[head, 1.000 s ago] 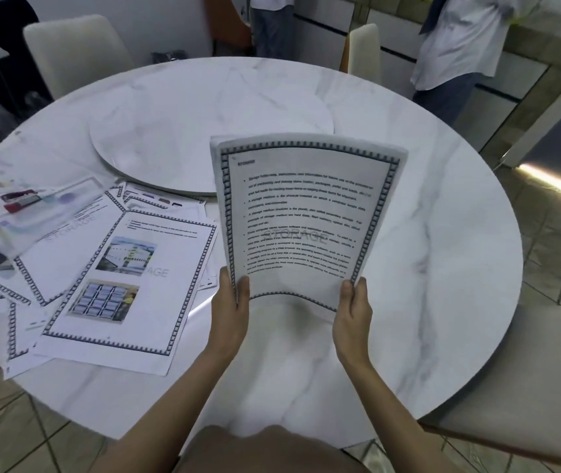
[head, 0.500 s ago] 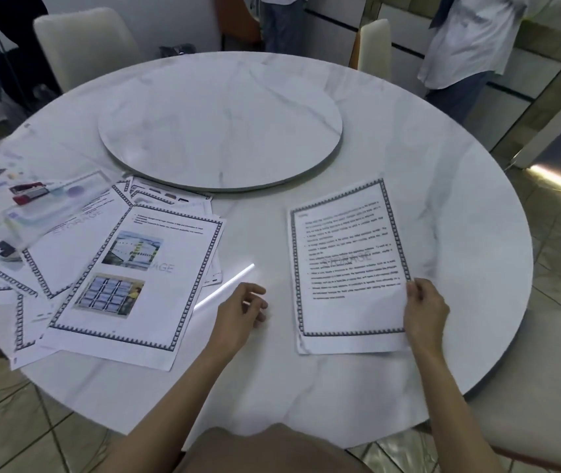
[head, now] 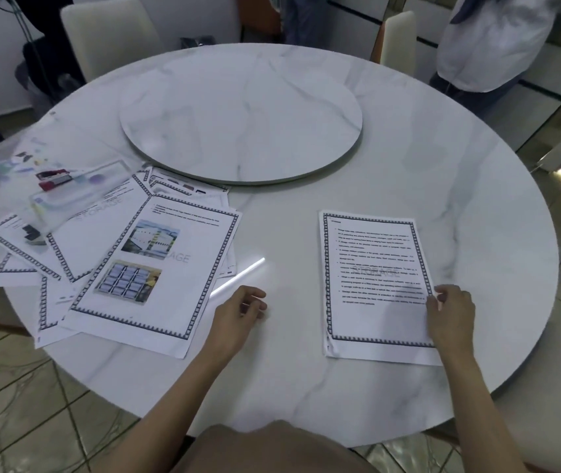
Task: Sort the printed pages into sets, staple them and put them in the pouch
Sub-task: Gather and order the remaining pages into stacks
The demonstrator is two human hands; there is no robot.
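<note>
While right hand [head: 449,314] pinches edge of pages [head: 371,285] flat on table [head: 477,199], left hand [head: 238,314] hangs loosely curled, holds nothing.

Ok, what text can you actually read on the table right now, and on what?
"STORAGE": faint watermark, white black-bordered text-only page.
"AGE": watermark's visible end, white bordered page with two photos.
"STORAGE": faint, white bordered page under the clear plastic pouch.
All body text and headings: too blurred.
</note>
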